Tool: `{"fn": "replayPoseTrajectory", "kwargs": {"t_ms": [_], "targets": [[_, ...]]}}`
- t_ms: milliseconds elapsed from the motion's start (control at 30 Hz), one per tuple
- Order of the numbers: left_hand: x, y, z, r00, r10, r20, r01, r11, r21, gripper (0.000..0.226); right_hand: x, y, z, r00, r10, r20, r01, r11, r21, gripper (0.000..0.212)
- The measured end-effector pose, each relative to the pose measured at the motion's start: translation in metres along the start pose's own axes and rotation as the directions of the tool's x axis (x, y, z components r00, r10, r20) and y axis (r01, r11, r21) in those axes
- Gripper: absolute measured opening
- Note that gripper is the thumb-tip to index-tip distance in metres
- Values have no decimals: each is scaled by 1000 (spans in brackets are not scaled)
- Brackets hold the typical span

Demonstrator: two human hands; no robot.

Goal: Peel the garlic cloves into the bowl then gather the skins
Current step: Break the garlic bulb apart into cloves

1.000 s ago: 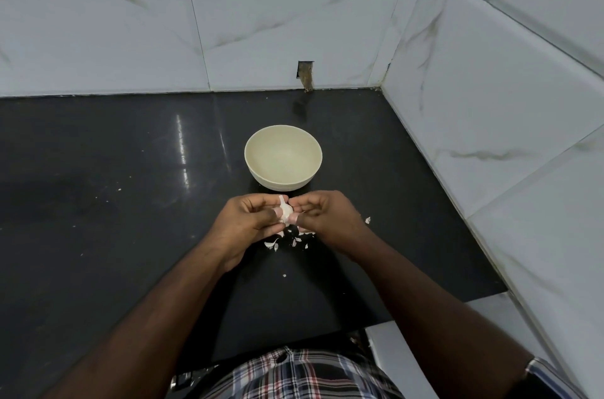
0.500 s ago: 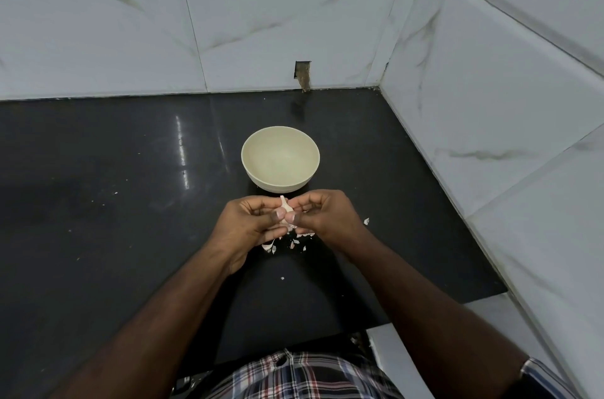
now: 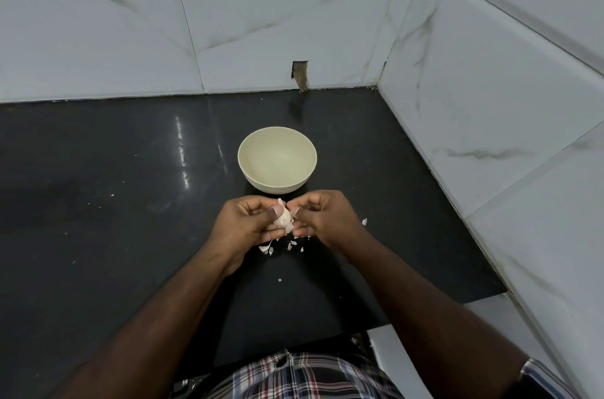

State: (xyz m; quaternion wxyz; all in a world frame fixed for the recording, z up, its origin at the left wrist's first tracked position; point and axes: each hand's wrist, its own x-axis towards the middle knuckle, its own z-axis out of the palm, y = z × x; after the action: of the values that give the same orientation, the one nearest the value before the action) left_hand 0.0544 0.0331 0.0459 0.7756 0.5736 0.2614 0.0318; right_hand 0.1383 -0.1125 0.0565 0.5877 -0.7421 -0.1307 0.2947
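Operator A: From my remote station I find no legible text, label, brand, number or sign on any surface in the head view.

Operator B: Confirmed. I read none on my feed either.

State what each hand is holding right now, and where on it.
Both hold one piece of garlic: the left hand pinches its left side, the right hand its right side, just short of the bowl.

Only the bowl stands before open counter
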Motion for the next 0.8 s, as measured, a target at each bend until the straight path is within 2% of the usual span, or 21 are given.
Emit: {"fn": "replayPoseTrajectory", "kwargs": {"t_ms": [133,233,467,600,700,800], "targets": [[-1,1,3,1000,-5,4,5,1000,23,8,0,0,-1,999,-39,31,42,991,-127,21],[-2,4,3,1000,-8,12,8,999,32,7,3,2,1,998,-56,27,60,977,-206,16],[1,2,2,997,76,24,-78,991,108,5,3,1,3,1000,14,-9,-15,998,-59,13],[1,-1,0,993,114,5,-114,989,94,6,3,-1,4,999,42,-25,-41,998,42,4],[1,0,-2,995,95,7,-95,993,71,4,4,-2,5,999,36,-21,-36,999,22,3],[2,0,-4,997,71,18,-72,996,60,5,7,0,5,999,32,5,-31,999,-41,12]]}}
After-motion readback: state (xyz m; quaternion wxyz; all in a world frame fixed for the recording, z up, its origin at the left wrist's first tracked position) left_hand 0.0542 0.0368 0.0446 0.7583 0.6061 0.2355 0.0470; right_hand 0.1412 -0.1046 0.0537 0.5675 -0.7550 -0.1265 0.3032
